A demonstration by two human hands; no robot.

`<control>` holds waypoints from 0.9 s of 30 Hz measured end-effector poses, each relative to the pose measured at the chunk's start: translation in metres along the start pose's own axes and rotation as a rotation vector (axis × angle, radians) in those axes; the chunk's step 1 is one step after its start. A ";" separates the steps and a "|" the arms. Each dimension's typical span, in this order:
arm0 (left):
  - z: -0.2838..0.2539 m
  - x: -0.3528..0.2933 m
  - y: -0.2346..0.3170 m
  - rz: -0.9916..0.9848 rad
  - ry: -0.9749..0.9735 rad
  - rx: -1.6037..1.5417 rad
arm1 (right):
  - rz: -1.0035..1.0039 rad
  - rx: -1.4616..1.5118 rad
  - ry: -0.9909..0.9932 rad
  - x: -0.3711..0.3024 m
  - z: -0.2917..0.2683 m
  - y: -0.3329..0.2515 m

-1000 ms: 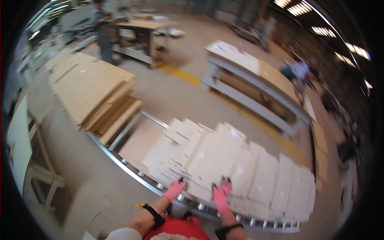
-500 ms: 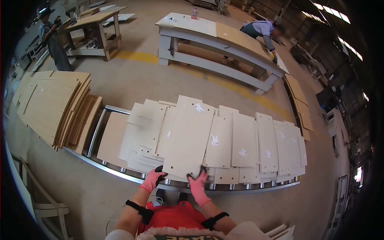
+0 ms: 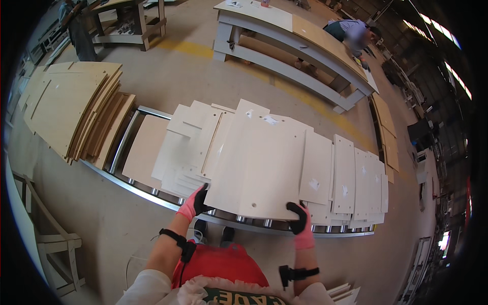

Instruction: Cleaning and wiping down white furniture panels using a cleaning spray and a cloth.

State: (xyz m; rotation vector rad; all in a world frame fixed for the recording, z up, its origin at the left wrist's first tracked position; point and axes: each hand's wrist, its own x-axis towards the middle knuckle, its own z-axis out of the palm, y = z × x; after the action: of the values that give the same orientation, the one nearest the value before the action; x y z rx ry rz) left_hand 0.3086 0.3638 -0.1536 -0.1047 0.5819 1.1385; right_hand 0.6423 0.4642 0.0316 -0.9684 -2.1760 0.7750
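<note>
A wide pale surface of two overlapping white panels lies in front of me, the right-hand white panel with a hole near its front edge. At the left front corner, my left hand, in a pink glove with black fingers, is closed on the edge of the left-hand white panel. My right hand, gloved alike, grips the right front corner of the right-hand panel, thumb and fingers around the edge. Its fingertips are partly hidden there. White labels show near the far edge.
A roller conveyor carries the panels, with more white panels overlapping to the right. Brown boards are stacked at the left. Beyond stands a long workbench, where a person leans over. A wooden frame is at the near left.
My right hand has moved right, from the narrower panel's corner to the wider surface's right corner. The panels now spread wider to the right. My left hand stays at the left corner.
</note>
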 end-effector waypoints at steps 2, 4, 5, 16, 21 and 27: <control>0.030 0.010 0.003 -0.012 0.169 0.260 | 0.075 0.023 -0.102 -0.004 -0.033 -0.014; 0.053 0.006 -0.003 -0.020 0.337 0.517 | 0.763 0.577 0.229 -0.008 -0.049 -0.031; 0.059 0.002 -0.006 0.105 0.361 0.609 | 0.742 0.507 0.294 -0.013 -0.059 -0.035; 0.167 -0.091 0.028 0.594 0.807 1.488 | 0.487 0.413 0.592 -0.030 -0.088 -0.071; 0.126 -0.076 0.002 0.501 0.533 0.506 | 0.589 0.427 0.393 -0.021 -0.075 -0.075; 0.081 -0.054 -0.004 0.422 0.445 0.439 | 0.027 0.142 0.171 -0.015 -0.009 -0.041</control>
State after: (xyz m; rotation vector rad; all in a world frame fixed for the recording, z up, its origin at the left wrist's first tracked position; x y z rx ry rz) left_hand 0.3276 0.3472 -0.0591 0.1559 1.2830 1.3745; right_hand 0.6396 0.4319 0.0616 -0.9572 -1.9382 0.8166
